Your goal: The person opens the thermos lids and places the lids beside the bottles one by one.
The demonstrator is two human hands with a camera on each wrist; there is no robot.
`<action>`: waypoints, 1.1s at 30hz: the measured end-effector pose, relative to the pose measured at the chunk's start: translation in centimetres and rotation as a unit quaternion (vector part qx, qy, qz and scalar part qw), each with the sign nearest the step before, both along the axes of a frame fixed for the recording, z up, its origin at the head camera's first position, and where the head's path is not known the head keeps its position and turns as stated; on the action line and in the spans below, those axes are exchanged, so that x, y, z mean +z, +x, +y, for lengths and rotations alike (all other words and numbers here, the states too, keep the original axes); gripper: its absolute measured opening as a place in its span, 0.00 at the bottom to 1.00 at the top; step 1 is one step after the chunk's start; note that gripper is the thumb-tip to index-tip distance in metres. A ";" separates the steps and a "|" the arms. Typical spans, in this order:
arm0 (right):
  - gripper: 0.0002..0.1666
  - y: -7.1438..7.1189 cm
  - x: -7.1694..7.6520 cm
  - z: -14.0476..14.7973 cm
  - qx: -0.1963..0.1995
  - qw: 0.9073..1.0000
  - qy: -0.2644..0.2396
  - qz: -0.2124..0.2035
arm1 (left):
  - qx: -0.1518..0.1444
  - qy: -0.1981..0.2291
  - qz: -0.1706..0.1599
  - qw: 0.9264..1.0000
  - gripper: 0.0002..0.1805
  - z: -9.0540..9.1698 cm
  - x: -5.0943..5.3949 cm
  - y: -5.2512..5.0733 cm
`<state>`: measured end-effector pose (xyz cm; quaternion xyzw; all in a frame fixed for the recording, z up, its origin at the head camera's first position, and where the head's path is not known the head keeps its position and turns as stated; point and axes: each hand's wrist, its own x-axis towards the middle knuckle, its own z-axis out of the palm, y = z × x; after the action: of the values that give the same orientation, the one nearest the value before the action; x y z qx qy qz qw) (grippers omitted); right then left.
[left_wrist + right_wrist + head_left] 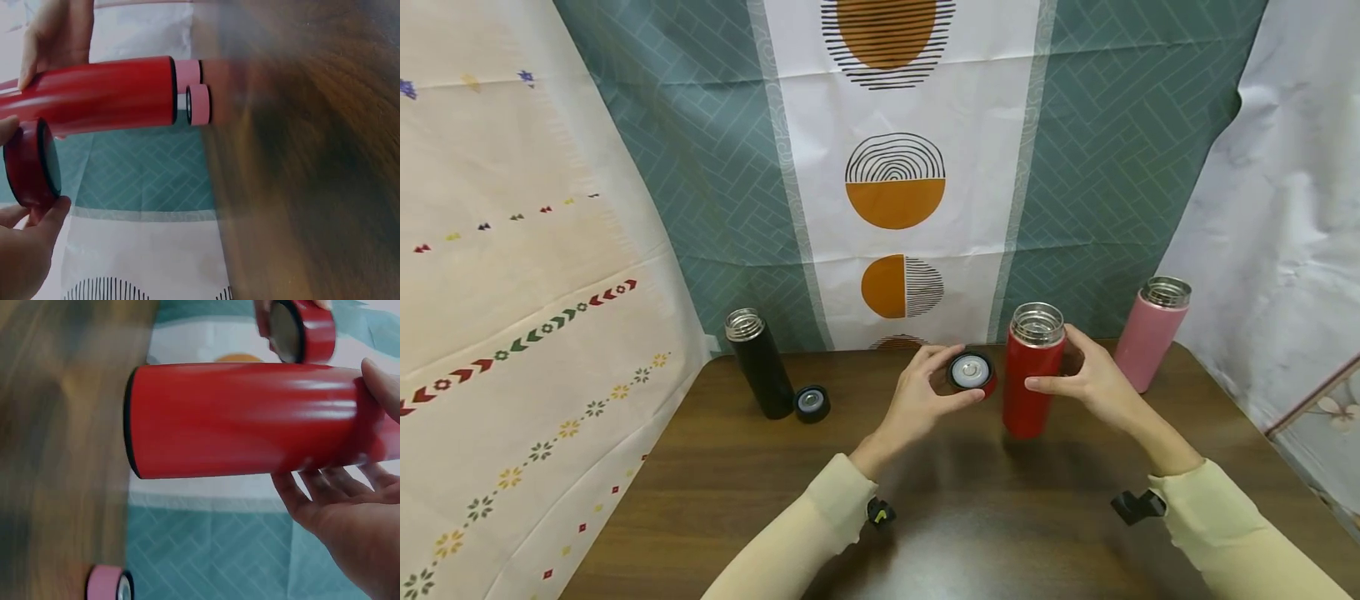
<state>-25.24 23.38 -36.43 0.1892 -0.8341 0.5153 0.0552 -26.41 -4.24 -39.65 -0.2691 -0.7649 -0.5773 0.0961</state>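
Note:
My left hand point(921, 392) grips a red lid point(989, 385) between thumb and fingers, its pale inner side turned toward the head camera. Just to the right, my right hand point(1097, 375) holds a red vacuum flask point(1028, 392) around its upper body. The flask is upright, with its bare steel mouth point(1037, 323) uncovered. In the right wrist view, the thumb lies on one side of the flask point(244, 422) and the fingers on the other. Lid and flask are apart. The flask's base seems to hang a little above the table.
A black flask point(760, 367) without its lid stands at the left, a black lid point(812, 403) beside it. At the right back stands an uncapped pink flask point(1152, 333); a pink lid point(200, 104) sits near it. Patterned cloth point(895, 100) hangs behind the wooden table point(737, 500).

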 end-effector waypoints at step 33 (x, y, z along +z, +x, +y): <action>0.34 -0.5 -0.5 16.8 0.024 0.995 0.088 -0.047 | 0.057 -0.066 -0.097 0.991 0.36 13.0 -3.4 -0.8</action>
<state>-25.77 40.17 -36.89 0.1883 -0.8733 0.4491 -0.0135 -27.18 8.76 -43.07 -0.1734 -0.8214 -0.5421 0.0363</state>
